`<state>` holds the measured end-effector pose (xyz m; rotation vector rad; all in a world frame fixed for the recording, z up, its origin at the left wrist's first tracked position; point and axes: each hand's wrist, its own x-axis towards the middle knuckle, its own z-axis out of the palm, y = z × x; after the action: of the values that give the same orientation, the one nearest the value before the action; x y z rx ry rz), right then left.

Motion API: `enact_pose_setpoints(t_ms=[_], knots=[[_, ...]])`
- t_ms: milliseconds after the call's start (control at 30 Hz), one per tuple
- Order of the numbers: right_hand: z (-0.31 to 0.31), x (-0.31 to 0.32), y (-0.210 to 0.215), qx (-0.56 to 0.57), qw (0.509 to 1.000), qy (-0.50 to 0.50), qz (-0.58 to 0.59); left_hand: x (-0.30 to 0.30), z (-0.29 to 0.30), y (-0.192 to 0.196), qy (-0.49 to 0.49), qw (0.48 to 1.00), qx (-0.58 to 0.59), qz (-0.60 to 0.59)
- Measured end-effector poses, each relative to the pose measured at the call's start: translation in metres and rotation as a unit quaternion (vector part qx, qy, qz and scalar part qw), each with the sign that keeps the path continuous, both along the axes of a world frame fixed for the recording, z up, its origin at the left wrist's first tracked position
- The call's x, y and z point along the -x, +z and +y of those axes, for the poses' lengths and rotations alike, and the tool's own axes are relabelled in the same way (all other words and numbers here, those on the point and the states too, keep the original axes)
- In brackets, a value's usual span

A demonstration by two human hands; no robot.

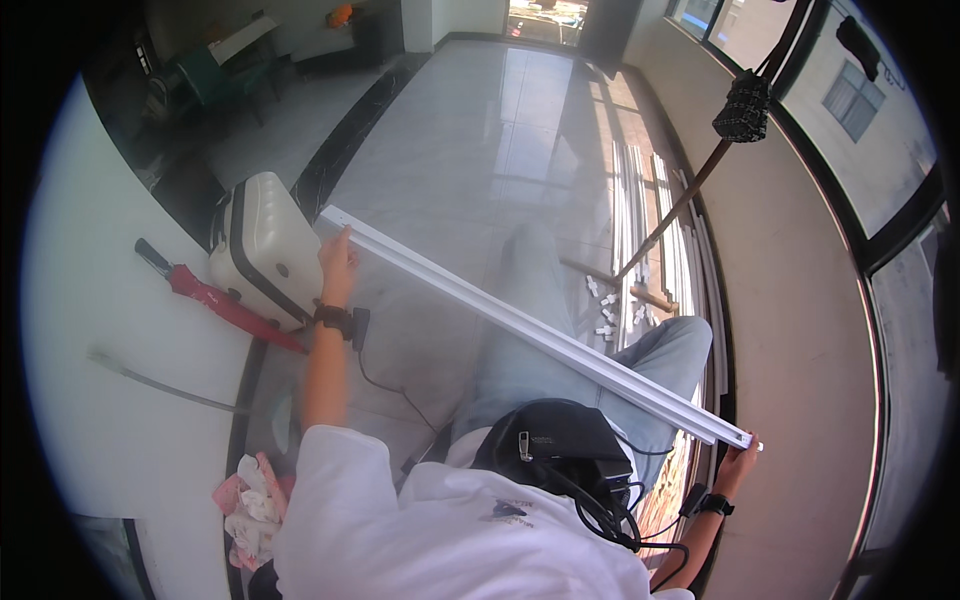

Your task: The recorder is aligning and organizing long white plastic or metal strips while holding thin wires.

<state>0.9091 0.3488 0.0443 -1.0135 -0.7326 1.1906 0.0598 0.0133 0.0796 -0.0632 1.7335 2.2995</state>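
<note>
Left grip (338, 268) forward, right grip (739, 461) sideways, both curled

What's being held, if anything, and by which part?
A long white rail, held near both ends: the left hand at its far-left end, the right hand at its near-right end.

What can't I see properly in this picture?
In the head view:
The right hand: partly hidden by the white rail.
The rail's underside: turned away.
The suitcase: its inside is hidden by its shell.
The orange thing at the back: too small to tell.
</note>
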Motion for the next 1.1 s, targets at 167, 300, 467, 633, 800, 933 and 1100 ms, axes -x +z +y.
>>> enact_pose_setpoints(t_ms=[167, 300, 467, 633, 800, 933, 1100], knots=[[-0.007, 0.025, 0.009, 0.014, 1.0, -0.009, 0.017, 0.022, -0.023, -0.003, -0.094, 0.995, 0.02, -0.007], [-0.003, 0.02, 0.003, -0.005, 0.999, 0.014, 0.036, 0.044, -0.027, -0.006, -0.142, 0.985, 0.072, 0.063], [-0.002, 0.02, 0.009, 0.015, 0.999, 0.003, 0.051, 0.052, -0.035, -0.022, -0.186, 0.98, 0.045, 0.055], [-0.003, 0.017, 0.019, 0.013, 0.998, -0.001, 0.053, 0.089, -0.048, -0.043, -0.279, 0.958, 0.028, -0.068], [-0.004, 0.027, 0.019, 0.023, 0.997, -0.001, 0.068, 0.119, -0.081, -0.057, -0.384, 0.923, -0.028, -0.012], [-0.006, 0.017, 0.027, 0.019, 0.997, -0.003, 0.072, 0.106, -0.081, -0.071, -0.251, 0.967, -0.003, 0.049], [-0.001, -0.003, 0.026, 0.026, 0.998, 0.01, 0.063, 0.1, -0.13, -0.081, -0.556, 0.799, -0.228, 0.034]])
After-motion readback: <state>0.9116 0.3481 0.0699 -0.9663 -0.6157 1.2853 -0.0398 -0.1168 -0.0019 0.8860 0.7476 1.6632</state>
